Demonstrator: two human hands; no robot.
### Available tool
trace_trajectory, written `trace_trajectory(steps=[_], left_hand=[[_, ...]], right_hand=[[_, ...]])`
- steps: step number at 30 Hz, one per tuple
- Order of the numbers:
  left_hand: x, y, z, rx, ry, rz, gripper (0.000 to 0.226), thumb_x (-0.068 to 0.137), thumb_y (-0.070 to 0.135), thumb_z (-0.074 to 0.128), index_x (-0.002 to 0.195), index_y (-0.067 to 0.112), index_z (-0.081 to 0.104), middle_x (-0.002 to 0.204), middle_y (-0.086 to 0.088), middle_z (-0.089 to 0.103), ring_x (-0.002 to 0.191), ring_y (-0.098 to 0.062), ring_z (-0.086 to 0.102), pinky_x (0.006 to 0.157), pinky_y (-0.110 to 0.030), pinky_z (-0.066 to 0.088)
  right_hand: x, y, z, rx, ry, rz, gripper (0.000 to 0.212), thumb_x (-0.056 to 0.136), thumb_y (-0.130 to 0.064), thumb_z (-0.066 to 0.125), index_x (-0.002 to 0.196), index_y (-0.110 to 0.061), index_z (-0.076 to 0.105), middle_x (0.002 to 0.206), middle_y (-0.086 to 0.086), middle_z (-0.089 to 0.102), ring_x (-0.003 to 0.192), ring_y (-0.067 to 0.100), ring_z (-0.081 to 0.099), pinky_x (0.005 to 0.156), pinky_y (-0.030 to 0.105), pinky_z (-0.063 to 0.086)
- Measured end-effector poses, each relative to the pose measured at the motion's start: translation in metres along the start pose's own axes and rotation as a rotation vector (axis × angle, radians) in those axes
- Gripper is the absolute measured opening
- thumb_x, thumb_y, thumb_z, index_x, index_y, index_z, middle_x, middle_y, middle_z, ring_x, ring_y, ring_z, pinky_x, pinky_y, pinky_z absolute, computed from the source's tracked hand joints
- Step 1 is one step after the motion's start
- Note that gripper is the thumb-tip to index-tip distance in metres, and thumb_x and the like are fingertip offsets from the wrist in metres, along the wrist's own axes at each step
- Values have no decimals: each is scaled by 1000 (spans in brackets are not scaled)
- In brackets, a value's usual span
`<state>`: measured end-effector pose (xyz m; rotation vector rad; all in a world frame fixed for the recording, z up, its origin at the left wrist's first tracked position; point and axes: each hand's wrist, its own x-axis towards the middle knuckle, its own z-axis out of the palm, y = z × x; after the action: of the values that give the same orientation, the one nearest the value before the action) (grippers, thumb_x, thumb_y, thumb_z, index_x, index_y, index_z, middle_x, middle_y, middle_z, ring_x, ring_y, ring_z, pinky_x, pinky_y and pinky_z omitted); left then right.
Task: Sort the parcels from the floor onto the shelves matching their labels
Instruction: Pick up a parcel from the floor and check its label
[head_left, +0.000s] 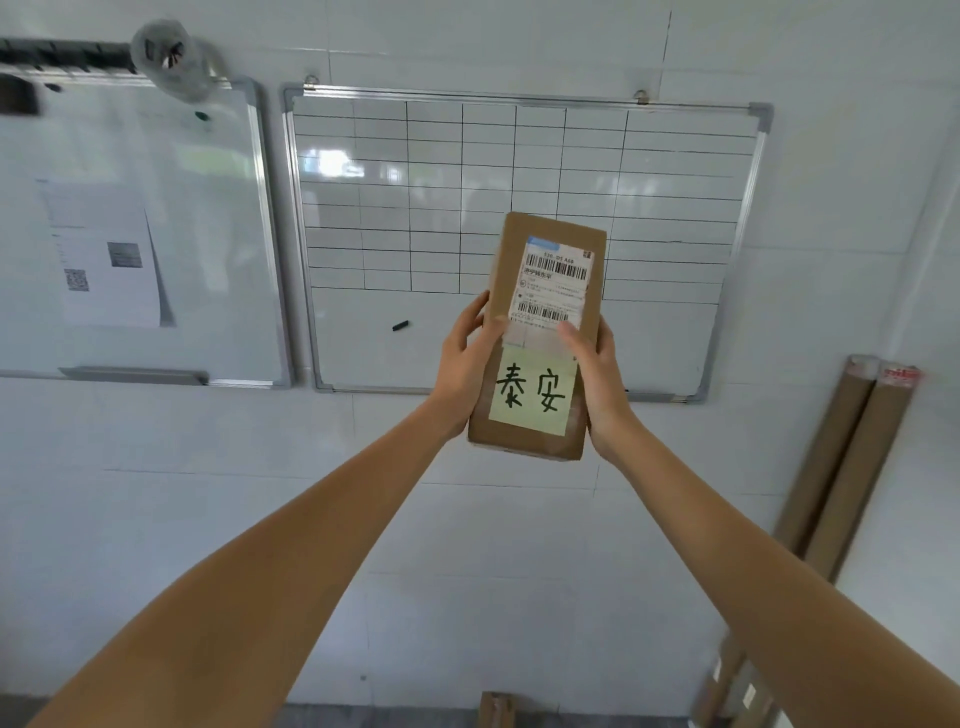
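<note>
I hold a long brown cardboard parcel (550, 234) upright in front of me with both arms stretched out. My left hand (465, 358) grips its left edge and my right hand (592, 374) grips its right edge, thumbs on the front face. A white shipping label with barcodes (553, 283) covers the upper front. Below it sticks a yellow note (532, 392) with two handwritten black characters. No shelves are in view.
A white tiled wall is straight ahead with a gridded whiteboard (415, 208) and a second whiteboard (208, 208) carrying a printed sheet at the left. Two cardboard tubes (841, 457) lean at the right. More brown parcels (496, 709) lie along the bottom edge.
</note>
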<state>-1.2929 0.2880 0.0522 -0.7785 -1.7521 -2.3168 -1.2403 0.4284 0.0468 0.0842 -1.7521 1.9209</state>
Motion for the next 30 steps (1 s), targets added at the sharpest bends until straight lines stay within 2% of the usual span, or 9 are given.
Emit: trace_trajectory(steps=[4,6,9,15,19,22,26,28,30], left_hand=[[2,3,5,-23,-20,12,59,96,37,52,152,27,36,135,-2,64,119,-21,66,103,-48,51],[2,-2,5,-43,-40,-6,57,99,38,49,154,30,33,137,-1,64,122,-22,64,107,-51,47],[-2,-10,5,-15,-79,-16,54,101,41,45,153,35,33,141,1,60,125,-21,62,108,-51,46],[-5,-14,8,18,-105,-9,53,100,43,46,151,34,36,143,2,59,128,-20,59,111,-51,43],[-4,-14,9,7,-101,-3,51,102,39,44,152,29,37,143,0,59,127,-20,60,110,-49,45],[-4,-13,8,-3,-84,-1,42,106,31,40,148,31,41,139,0,62,123,-18,63,108,-45,48],[-5,-14,5,-6,-80,-5,44,106,31,41,150,29,40,138,1,62,124,-18,62,109,-48,46],[-7,-15,3,-17,-67,-11,44,106,30,40,150,29,40,137,1,63,123,-18,63,108,-47,47],[-10,-15,2,-21,-58,-10,43,106,30,40,149,29,41,137,0,64,122,-19,63,108,-48,47]], right_hand=[[1,-5,5,68,29,-106,28,106,-33,52,134,-32,51,128,1,70,108,15,73,84,30,62],[1,-2,2,65,27,-97,32,107,-31,49,139,-27,51,125,-1,71,99,8,74,76,23,60],[-1,4,-3,21,26,-81,45,106,-31,50,150,-23,45,132,0,68,95,2,74,72,18,58],[-2,15,-9,29,39,-56,45,106,-32,50,150,-27,44,130,-3,70,101,8,74,75,22,60],[1,13,-9,13,41,-61,46,107,-33,49,152,-26,43,125,-5,71,95,3,75,71,19,59],[2,12,-8,-12,43,-67,48,106,-35,49,153,-26,41,131,-1,69,97,4,74,70,17,58],[2,15,-6,-21,39,-63,48,107,-34,49,154,-25,40,129,-2,69,90,-2,73,67,14,57],[1,16,-5,-19,36,-62,49,107,-34,49,154,-24,39,130,-2,68,93,-2,73,69,14,57],[0,17,-3,-13,30,-55,50,107,-35,49,154,-24,39,135,-1,66,103,3,71,73,15,58]])
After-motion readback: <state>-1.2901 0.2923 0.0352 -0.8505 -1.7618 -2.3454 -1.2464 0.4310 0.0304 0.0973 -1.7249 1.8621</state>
